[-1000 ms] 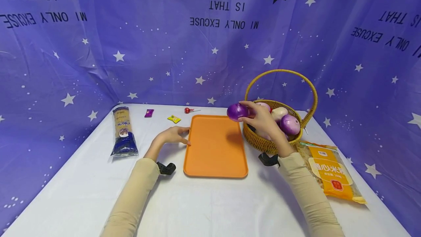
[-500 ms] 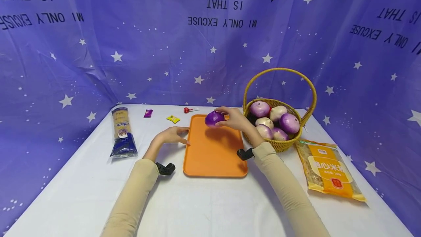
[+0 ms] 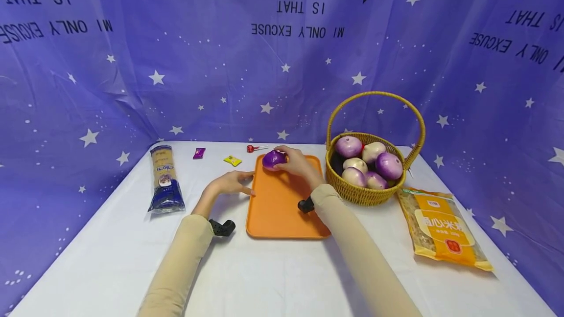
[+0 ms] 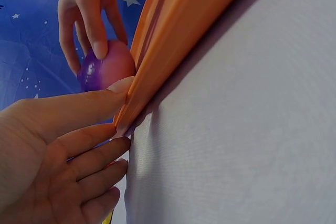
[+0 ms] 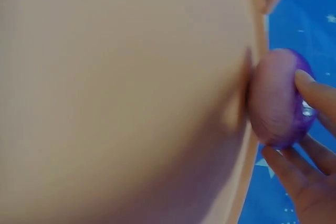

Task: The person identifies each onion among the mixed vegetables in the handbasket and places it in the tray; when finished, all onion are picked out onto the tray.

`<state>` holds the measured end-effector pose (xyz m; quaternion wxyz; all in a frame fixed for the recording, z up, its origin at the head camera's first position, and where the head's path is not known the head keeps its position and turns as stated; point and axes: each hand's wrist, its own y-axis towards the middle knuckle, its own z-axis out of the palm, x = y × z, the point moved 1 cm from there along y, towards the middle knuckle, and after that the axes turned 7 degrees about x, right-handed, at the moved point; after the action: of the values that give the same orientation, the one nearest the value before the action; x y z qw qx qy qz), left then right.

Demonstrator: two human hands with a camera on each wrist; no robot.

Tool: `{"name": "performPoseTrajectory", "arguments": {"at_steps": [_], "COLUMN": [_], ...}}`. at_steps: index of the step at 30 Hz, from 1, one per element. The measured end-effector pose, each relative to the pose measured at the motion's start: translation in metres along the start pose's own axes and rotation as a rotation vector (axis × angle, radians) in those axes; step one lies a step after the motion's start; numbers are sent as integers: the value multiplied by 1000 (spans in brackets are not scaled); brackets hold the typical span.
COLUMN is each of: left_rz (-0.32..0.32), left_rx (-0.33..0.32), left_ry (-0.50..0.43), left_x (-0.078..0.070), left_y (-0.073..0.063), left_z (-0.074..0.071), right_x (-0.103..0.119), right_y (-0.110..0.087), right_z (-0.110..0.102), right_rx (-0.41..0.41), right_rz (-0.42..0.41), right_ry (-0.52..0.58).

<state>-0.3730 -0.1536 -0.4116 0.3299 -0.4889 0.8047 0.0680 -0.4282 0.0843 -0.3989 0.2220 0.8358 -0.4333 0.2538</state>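
Note:
A glossy purple onion, paler on its underside, is at the far left corner of the orange tray. My right hand grips it between thumb and fingers, as the right wrist view also shows with the onion close to the tray surface. Whether it bears on the tray I cannot tell. My left hand rests at the tray's left edge. In the left wrist view its thumb lies on the rim, with the other fingers nearly straight against the side.
Right of the tray stands a handled wicker basket of purple-and-white vegetables. A yellow food bag lies right of it. Noodle pack at far left; purple candy, yellow candy and red lollipop along the back.
My right hand has carried the onion leftward from beside the basket to the tray's far left corner, and lower. My left hand has stayed at the tray's edge.

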Motion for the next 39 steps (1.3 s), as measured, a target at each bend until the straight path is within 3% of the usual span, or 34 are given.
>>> {"name": "performPoseTrajectory", "arguments": {"at_steps": [9,18,25,39], "left_rz": [19,12,5,6], "left_rx": [-2,1,-3,7], "left_ry": [1,18,14,-10], "left_x": [-3,-7,-4,1], "left_y": [-1,-2,-1,0], "left_z": [1,1,-1,0], "right_x": [3,7,16,14], "right_y": [16,9,-14,-85], "right_z": [15,11,-9,-70], "right_rx": [-33,-53,-95,-24], "right_rz": [17,-30,-126,-256], "right_ry": [-82,-126,-167,-357]}}
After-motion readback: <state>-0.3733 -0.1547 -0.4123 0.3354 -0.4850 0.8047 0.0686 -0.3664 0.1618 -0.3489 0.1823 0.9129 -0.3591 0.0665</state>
